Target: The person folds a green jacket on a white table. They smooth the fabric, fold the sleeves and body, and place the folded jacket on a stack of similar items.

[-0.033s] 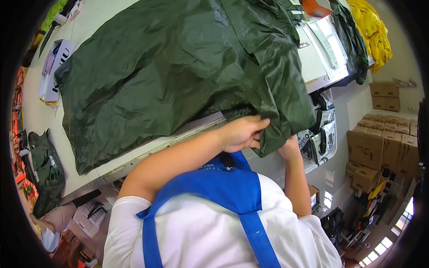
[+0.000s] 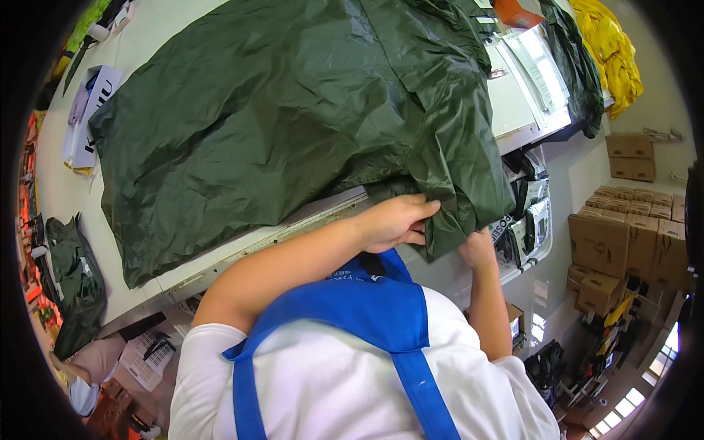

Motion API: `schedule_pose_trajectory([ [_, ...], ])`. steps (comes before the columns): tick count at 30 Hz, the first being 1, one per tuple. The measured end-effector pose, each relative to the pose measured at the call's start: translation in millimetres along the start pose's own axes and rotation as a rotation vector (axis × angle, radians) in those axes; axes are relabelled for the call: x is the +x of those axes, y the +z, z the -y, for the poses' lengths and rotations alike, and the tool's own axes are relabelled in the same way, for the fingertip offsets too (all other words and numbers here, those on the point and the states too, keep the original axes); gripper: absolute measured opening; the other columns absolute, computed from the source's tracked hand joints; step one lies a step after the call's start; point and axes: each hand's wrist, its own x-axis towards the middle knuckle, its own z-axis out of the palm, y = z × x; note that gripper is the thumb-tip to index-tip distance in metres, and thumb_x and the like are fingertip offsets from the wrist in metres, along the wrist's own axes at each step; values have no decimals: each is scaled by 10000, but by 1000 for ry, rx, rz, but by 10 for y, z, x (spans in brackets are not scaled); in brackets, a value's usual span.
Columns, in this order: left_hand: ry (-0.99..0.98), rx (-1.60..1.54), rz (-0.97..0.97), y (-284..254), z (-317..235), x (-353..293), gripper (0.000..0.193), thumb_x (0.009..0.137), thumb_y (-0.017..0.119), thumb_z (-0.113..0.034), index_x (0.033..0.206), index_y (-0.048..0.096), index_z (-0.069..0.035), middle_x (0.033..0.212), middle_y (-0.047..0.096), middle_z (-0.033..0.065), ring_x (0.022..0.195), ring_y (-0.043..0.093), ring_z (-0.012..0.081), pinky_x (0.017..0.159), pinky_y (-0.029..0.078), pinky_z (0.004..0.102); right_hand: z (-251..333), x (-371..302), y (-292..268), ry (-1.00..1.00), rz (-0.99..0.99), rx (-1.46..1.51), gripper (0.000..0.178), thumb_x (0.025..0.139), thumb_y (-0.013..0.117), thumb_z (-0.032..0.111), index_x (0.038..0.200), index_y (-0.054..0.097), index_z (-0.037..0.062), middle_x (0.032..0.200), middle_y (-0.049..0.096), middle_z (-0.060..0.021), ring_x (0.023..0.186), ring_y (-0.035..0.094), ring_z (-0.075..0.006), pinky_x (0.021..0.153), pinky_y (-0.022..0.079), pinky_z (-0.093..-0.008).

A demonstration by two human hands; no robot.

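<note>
A large dark green waterproof garment (image 2: pixel 271 125), wrinkled and shiny, lies spread over the white table (image 2: pixel 183 275). Its right end hangs in folds over the near edge. My left hand (image 2: pixel 396 222) grips the hanging edge of this garment between thumb and bent fingers. A little to the right, my right hand (image 2: pixel 478 248) pinches the lower corner of the same fold. Its fingertips are partly hidden behind the fabric.
On the left stand a white box (image 2: pixel 92 117) and a smaller dark green garment (image 2: pixel 73 268). A person's arm (image 2: pixel 70 367) shows lower left. Papers (image 2: pixel 532 66), yellow fabric (image 2: pixel 612 59), a white-framed rack (image 2: pixel 532 227) and stacked cartons (image 2: pixel 601 242) are on the right.
My right hand has moved slightly down, and the hanging fold between my hands has shifted a little with it. My left hand keeps its grip in nearly the same place.
</note>
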Motion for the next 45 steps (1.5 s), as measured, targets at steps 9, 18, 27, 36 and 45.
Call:
schedule_pose_trajectory([
  [9, 561, 1750, -391, -855, -211, 42, 444, 913, 513, -372, 1297, 532, -150, 1352, 495, 119, 1278, 414, 314, 1064, 306, 466, 134, -1024, -751, 295, -102, -381, 441, 777, 688, 201, 1104, 568, -69, 1024, 609, -141, 945, 576, -225, 836, 453, -326],
  [18, 548, 2281, -94, -812, 277, 225, 757, 717, 677, -225, 1403, 377, -111, 1496, 309, 86, 1388, 257, 308, 1123, 202, 501, -872, -1230, -865, 699, 179, -131, 508, 732, 739, 153, 1188, 582, -5, 1067, 642, -61, 1011, 555, -158, 948, 391, -291],
  [27, 477, 1994, -299, -906, 425, 314, 728, 748, 677, -295, 1383, 398, -73, 1423, 401, 101, 1368, 303, 255, 1140, 215, 405, 1748, -671, 401, 70, 362, 882, 437, 979, 365, 336, 1218, 523, 5, 1305, 507, -208, 1181, 507, -371, 1048, 359, -534],
  [36, 566, -416, -412, -1118, 642, 223, 456, 904, 611, -371, 1238, 495, -83, 1288, 509, 94, 1197, 471, 189, 1072, 313, 358, 1562, 599, 2262, -835, 773, -975, 366, 818, 630, 170, 1181, 618, 127, 1105, 641, -127, 1012, 583, -325, 855, 459, -415],
  [45, 813, -824, -824, -1284, 189, -639, 545, 875, 631, -388, 1237, 453, -22, 1266, 475, 117, 1212, 450, 278, 1073, 346, 454, 1259, 2973, -273, -880, -84, -1339, 322, 820, 597, 113, 1141, 587, 135, 1139, 616, -82, 1142, 515, -306, 955, 395, -424],
])
